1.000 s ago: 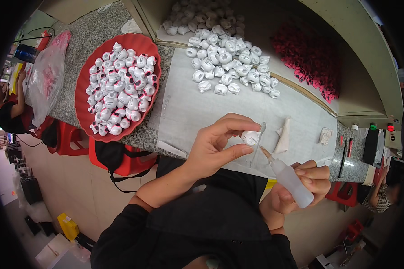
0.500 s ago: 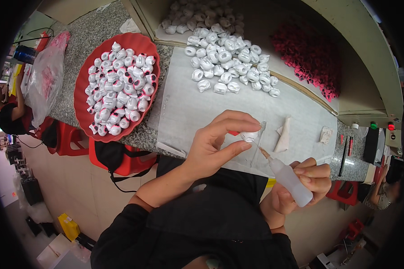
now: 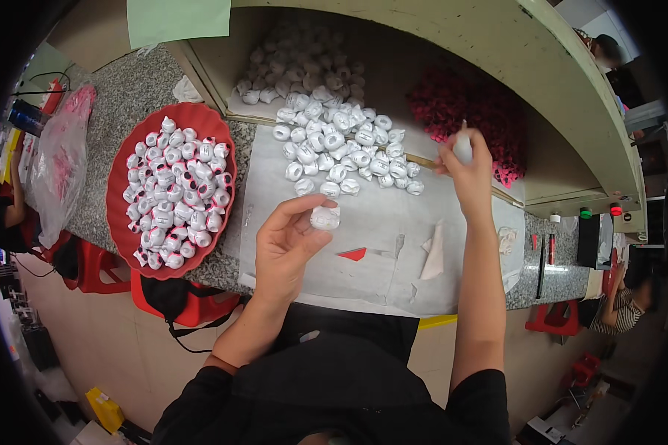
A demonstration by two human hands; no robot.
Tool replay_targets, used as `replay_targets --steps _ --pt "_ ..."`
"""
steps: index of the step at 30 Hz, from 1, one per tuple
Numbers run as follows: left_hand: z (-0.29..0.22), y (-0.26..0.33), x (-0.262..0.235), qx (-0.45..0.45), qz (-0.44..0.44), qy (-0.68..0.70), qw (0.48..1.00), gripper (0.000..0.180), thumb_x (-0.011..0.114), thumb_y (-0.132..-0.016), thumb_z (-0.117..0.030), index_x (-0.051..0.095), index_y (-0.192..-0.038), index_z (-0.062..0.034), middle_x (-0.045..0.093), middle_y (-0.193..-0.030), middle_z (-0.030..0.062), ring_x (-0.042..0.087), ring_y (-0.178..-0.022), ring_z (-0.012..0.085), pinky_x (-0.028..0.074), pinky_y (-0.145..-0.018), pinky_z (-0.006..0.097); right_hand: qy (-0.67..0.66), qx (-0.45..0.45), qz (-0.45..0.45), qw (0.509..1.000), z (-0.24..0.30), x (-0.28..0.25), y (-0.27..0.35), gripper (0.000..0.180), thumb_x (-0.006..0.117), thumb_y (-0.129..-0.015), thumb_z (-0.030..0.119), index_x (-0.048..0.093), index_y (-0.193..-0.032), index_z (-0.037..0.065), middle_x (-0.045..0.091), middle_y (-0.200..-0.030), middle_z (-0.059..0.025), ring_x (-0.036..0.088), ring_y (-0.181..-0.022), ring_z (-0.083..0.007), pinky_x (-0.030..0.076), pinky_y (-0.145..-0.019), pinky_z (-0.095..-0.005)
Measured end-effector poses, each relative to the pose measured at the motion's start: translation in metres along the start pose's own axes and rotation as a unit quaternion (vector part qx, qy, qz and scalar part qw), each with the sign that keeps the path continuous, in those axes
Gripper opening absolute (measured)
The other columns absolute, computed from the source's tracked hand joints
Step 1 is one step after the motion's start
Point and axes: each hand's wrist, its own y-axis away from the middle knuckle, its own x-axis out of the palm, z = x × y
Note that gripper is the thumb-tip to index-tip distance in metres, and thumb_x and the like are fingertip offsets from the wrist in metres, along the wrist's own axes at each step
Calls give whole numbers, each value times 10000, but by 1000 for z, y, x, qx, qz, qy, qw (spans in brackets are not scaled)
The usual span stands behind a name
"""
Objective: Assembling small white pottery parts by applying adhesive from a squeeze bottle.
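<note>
My left hand (image 3: 286, 241) pinches a small white rounded piece (image 3: 326, 217) between thumb and fingertips above the paper-covered work surface. Reaching forward to the shelf, my right hand (image 3: 470, 169) is wrapped round a translucent squeeze bottle (image 3: 463, 148), its thin tip pointing up. Just behind that hand lies a heap of small pink and dark pieces (image 3: 453, 96), and I cannot tell whether the fingers touch any. Between my hands, farther off, many loose white pieces (image 3: 338, 141) spread from the shelf onto the white sheet (image 3: 334, 285).
A red scalloped tray (image 3: 116, 189) at the left holds many white pieces with pink and dark parts. On the sheet lie a red triangular scrap (image 3: 352, 254) and a crumpled cloth (image 3: 432, 254). The shelf frame (image 3: 571, 96) arches over the far side. Other people sit at both sides.
My right hand has swung forward from beside the white piece to the pink heap, carrying the bottle. My left hand has shifted left, still pinching the white piece. The view has tilted.
</note>
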Motion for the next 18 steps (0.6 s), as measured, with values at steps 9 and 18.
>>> replay_targets --steps 9,18 --pt "-3 0 2 -28 12 -11 999 369 561 -697 67 458 -1048 23 502 -1013 130 469 -974 165 370 -822 267 380 -322 -37 867 -34 20 -74 213 607 -670 136 551 -855 44 551 -836 -127 513 -742 -315 419 -673 -368" --pt "-3 8 7 -27 3 -32 999 366 558 -703 20 457 -1055 4 515 -987 127 520 -845 166 413 -770 293 36 -77 30 996 14 8 -3 180 574 -723 81 576 -892 18 550 -733 -39 448 -530 -79 364 -495 -203"
